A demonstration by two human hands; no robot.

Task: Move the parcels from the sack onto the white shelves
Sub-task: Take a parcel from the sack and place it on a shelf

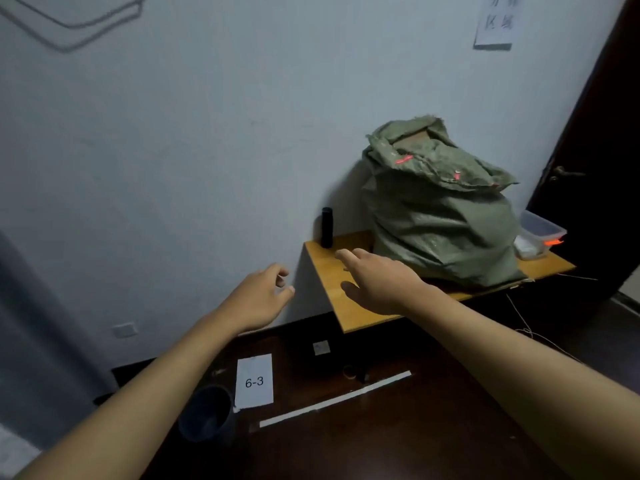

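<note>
**Head view: both hands empty, reaching toward the sack**

The head camera looks down over two bare forearms stretched forward. The right hand (377,280) is held flat above the near end of a small wooden table (353,306), fingers straight and spread, gripping nothing. The left hand (261,297) hangs in the air to the left of the table, in front of the pale wall, its fingers loosely curled and holding nothing.

The green woven sack (443,216) stands on the far right part of the table, against the wall. Its mouth is crumpled and partly open at the top, where a brown surface shows inside; whether that is a parcel cannot be told. A black cylinder (326,227) stands upright just left of the sack, and a clear plastic tub (540,233) sits just beside it on the right.

On the dark floor below lie a white sheet marked "6-3" (254,381), a long white strip (336,398) and a grey bucket (207,414).
</note>
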